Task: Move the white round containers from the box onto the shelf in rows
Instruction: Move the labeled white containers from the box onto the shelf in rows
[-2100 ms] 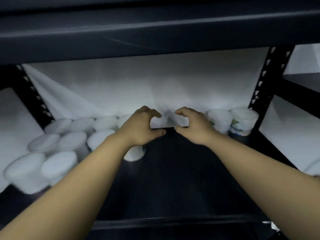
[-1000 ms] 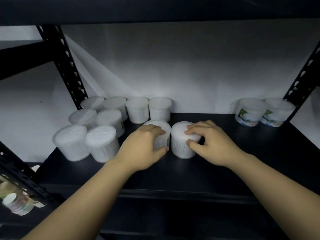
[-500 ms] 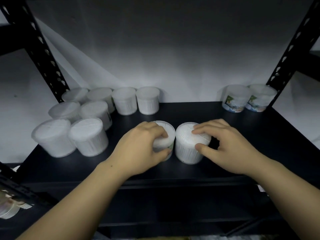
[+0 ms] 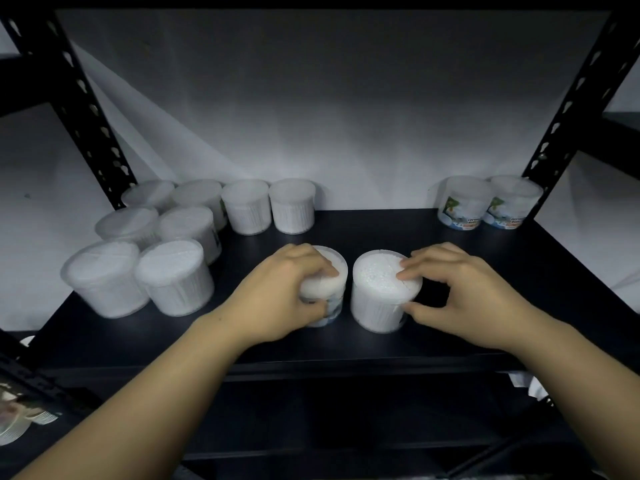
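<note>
Here the left hand [image 4: 277, 299] curls round one white round container [image 4: 327, 285] and the right hand [image 4: 460, 289] pinches a second container [image 4: 377, 296] by its lid and side, both standing upright just beside each other near the front of the black shelf [image 4: 346, 344]. Far left, eight more containers [image 4: 173, 282] stand in rows, and two labelled tubs [image 4: 464, 202] sit far right against the white wall [image 4: 346, 116].

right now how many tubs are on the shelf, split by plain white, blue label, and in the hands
plain white tubs, left group: 8
blue-label tubs, back right: 2
tub held in left hand, shows a bit of blue label: 1
tub held in right hand, label not visible: 1
total on the shelf: 12
</note>
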A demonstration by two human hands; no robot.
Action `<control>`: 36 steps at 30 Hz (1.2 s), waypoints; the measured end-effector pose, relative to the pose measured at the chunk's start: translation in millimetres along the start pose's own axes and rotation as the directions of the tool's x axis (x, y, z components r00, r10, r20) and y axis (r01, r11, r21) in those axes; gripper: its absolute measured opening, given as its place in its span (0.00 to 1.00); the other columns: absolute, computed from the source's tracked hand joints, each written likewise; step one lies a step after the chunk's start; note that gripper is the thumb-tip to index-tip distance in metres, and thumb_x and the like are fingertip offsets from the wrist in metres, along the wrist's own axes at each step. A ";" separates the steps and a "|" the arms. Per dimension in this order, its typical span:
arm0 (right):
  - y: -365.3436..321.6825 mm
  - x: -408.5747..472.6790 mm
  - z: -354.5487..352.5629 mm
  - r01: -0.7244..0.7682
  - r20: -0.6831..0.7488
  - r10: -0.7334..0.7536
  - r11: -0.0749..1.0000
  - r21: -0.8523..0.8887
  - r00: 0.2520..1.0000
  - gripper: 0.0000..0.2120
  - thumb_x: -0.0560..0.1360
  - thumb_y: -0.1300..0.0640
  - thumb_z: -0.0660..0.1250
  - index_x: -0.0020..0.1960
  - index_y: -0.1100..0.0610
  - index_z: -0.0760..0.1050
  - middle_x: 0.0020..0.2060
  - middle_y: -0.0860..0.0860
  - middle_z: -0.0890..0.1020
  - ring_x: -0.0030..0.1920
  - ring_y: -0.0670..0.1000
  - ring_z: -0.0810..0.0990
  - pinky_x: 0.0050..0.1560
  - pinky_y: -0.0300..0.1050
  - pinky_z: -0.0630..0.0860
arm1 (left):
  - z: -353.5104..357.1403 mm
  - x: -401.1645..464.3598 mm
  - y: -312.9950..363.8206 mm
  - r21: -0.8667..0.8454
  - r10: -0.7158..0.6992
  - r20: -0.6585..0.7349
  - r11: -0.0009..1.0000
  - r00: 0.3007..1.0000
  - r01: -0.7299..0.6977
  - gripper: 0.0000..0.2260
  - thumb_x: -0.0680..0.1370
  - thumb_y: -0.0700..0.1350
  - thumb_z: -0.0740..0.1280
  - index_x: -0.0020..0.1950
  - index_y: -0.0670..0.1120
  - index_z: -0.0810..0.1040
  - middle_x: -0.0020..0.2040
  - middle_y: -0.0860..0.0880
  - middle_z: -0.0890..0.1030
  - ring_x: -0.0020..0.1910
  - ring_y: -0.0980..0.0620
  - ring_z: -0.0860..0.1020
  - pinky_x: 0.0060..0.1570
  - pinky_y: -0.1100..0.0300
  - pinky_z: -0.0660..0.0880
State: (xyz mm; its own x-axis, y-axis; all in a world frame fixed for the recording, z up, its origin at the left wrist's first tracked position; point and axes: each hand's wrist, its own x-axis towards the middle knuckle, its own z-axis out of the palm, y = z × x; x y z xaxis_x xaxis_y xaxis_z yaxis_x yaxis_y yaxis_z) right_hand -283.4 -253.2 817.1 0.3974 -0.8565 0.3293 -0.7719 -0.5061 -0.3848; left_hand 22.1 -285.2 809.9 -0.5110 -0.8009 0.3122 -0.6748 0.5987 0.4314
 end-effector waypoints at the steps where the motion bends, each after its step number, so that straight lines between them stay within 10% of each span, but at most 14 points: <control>1: -1.5 -2.2 3.5 0.005 -0.028 -0.006 1.000 -0.007 1.000 0.20 0.67 0.43 0.76 0.58 0.47 0.83 0.56 0.39 0.80 0.66 0.43 0.74 0.65 0.49 0.75 | -1.6 -0.8 -4.4 -0.058 0.002 0.006 0.998 1.000 -0.002 0.19 0.68 0.49 0.74 0.60 0.56 0.81 0.59 0.62 0.78 0.63 0.61 0.74 0.74 0.52 0.64; 6: -11.1 -0.5 21.3 0.045 -0.154 -0.055 0.996 -0.071 0.986 0.20 0.65 0.37 0.76 0.48 0.50 0.80 0.46 0.42 0.75 0.54 0.49 0.73 0.55 0.50 0.75 | -6.1 -1.2 -9.5 -0.138 0.017 0.018 0.990 1.000 -0.014 0.26 0.67 0.42 0.77 0.63 0.56 0.81 0.65 0.61 0.78 0.72 0.64 0.67 0.78 0.52 0.55; 13: -5.7 9.8 12.4 0.073 -0.046 -0.069 0.994 0.087 0.997 0.19 0.65 0.42 0.77 0.54 0.46 0.81 0.56 0.37 0.76 0.59 0.45 0.74 0.60 0.45 0.73 | 14.8 -0.8 6.5 0.073 -0.043 -0.184 0.996 0.982 0.057 0.27 0.66 0.67 0.72 0.62 0.58 0.82 0.55 0.62 0.74 0.53 0.60 0.67 0.62 0.54 0.70; 23: 6.7 3.9 19.9 0.027 -0.132 -0.015 0.995 0.091 0.991 0.21 0.65 0.43 0.80 0.56 0.47 0.83 0.57 0.38 0.80 0.59 0.44 0.75 0.61 0.43 0.73 | -0.3 -1.3 -6.9 -0.011 0.042 -0.061 0.999 0.997 -0.043 0.20 0.69 0.45 0.77 0.60 0.55 0.83 0.61 0.61 0.80 0.63 0.58 0.74 0.67 0.71 0.61; 36: -2.0 8.5 11.9 -0.017 -0.088 0.014 0.999 -0.032 0.996 0.25 0.67 0.33 0.72 0.59 0.45 0.82 0.50 0.37 0.75 0.53 0.45 0.71 0.58 0.44 0.73 | -0.1 -0.5 -14.1 -0.062 0.029 -0.040 0.998 0.999 -0.031 0.19 0.70 0.45 0.75 0.59 0.59 0.84 0.60 0.61 0.77 0.62 0.59 0.73 0.63 0.68 0.66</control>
State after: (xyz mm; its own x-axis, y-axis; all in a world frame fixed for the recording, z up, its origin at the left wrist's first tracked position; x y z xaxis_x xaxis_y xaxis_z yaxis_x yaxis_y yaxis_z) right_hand -272.6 -260.6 810.5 0.3413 -0.8514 0.3982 -0.7939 -0.4880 -0.3627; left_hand 31.9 -293.3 803.8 -0.5082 -0.7832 0.3583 -0.6242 0.6216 0.4733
